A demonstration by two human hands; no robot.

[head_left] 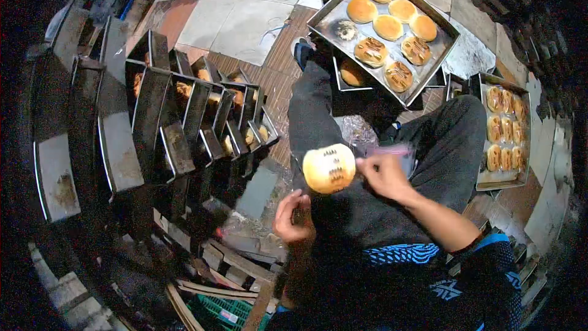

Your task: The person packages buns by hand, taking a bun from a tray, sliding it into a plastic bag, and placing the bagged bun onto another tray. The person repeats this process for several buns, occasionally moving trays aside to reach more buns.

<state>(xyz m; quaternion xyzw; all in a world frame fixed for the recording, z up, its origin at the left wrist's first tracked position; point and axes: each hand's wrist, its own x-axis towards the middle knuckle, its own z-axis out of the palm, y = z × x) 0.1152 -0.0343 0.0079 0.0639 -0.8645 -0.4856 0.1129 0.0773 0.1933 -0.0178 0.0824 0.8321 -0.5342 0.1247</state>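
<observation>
A round golden bun (329, 168) with dark stamped marks hangs over my lap, between my two hands. My right hand (387, 175) is closed in a pinch at the bun's right edge. What lies between its fingertips is too small to make out. My left hand (294, 217) is curled closed, just below and left of the bun, and I cannot make out anything in its fingers. A translucent pinkish plastic piece (392, 149) shows blurred behind my right hand. Crumpled clear plastic (359, 130) lies between my legs.
Ahead, a metal tray (444, 55) holds several plain and brown-streaked buns, above another tray (355, 87). At right, a tray (501, 179) carries rows of wrapped buns. Stacked trays (177, 147) with buns stand at left. A green crate (223, 314) sits at bottom.
</observation>
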